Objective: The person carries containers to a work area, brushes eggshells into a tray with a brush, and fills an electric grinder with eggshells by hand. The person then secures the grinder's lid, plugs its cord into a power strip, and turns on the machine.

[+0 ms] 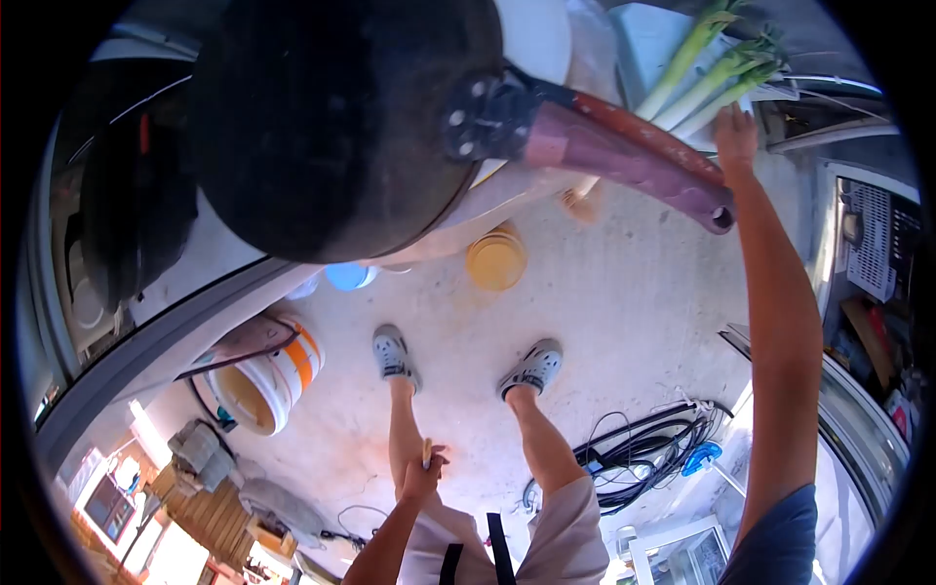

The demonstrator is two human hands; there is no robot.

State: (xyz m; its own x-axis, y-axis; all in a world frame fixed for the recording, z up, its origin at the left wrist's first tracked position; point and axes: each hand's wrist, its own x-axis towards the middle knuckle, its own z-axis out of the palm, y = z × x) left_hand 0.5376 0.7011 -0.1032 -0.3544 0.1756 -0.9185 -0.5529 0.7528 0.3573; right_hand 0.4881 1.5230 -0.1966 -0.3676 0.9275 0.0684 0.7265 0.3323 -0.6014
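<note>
The fingers of the right hand (737,138) were at the near right corner of a pale blue tray (636,34), right beside the leeks (720,71) lying slantwise across it; whether they gripped a stalk could not be told. The left hand (421,479), low over the left leg, had its fingers closed around a short pale stick (426,451). The step in hand seemed to be getting at the leeks, and the next move appeared to call for a firm hold on the stalks, clear of the purple handle (624,161) of the black pan (331,117). Farther out, a yellow tub (496,263) sat on the floor (624,263), contents hidden; an orange-banded white bucket (280,375) showed its mouth, its contents unclear
</note>
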